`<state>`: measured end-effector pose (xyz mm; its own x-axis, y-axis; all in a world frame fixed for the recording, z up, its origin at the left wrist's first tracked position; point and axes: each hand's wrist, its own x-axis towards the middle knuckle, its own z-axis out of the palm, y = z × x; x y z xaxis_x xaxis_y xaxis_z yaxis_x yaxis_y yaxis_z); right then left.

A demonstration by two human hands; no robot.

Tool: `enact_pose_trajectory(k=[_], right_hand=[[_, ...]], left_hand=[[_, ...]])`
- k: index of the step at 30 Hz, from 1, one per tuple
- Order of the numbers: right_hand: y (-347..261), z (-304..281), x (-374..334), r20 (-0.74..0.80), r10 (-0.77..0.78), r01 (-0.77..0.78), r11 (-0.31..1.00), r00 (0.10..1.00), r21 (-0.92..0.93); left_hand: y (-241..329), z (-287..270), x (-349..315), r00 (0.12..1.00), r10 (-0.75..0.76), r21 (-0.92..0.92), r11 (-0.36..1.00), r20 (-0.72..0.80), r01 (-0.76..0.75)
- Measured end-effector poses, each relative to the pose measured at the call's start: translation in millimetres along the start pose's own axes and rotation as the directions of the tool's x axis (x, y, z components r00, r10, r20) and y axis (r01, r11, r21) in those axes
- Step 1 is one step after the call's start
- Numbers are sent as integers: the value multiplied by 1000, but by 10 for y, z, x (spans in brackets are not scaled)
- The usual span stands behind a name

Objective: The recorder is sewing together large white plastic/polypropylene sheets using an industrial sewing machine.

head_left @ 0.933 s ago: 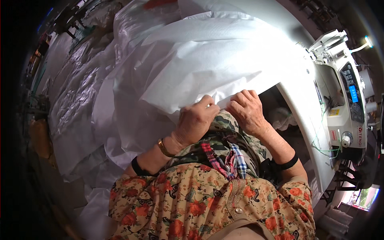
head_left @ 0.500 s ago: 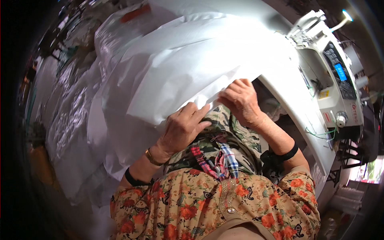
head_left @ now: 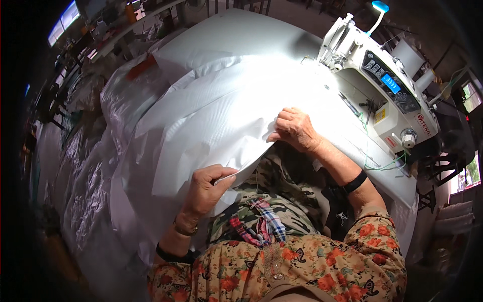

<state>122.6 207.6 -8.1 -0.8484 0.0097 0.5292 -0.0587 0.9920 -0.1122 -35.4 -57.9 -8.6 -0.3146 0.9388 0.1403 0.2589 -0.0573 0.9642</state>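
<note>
I thought the white fabric [head_left: 186,136], lying over the table [head_left: 229,32] left of the sewing machine [head_left: 397,103], could pull crooked, because its loose folds hung at left. The left hand [head_left: 205,187] pinched its near edge between thumb and fingers; the right hand [head_left: 294,130], farther, pinched also, fingers curled.

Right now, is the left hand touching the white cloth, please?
Touching. The head view shows it plainly: the left hand pinches the white cloth at its edge.
</note>
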Motion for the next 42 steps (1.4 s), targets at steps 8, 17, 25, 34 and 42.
enact_pose_trajectory(k=[8,17,25,34,42], right_hand=[[427,-142,-16,83,92,-93,996,992,1],[959,-269,-82,123,140,-141,990,982,-4],[1325,-407,-123,83,277,-273,960,957,-62],[896,-316,-278,-55,584,-579,782,810,-231],[898,-277,-315,18,555,-541,817,832,-198]], left_hand=[[-13,-75,13,999,-51,-24,998,-11,51],[-52,-73,12,997,-74,105,992,-5,74],[-79,99,-4,966,137,324,924,219,-205],[-144,380,202,846,328,372,788,420,-490],[-134,407,412,785,387,449,660,485,-603]])
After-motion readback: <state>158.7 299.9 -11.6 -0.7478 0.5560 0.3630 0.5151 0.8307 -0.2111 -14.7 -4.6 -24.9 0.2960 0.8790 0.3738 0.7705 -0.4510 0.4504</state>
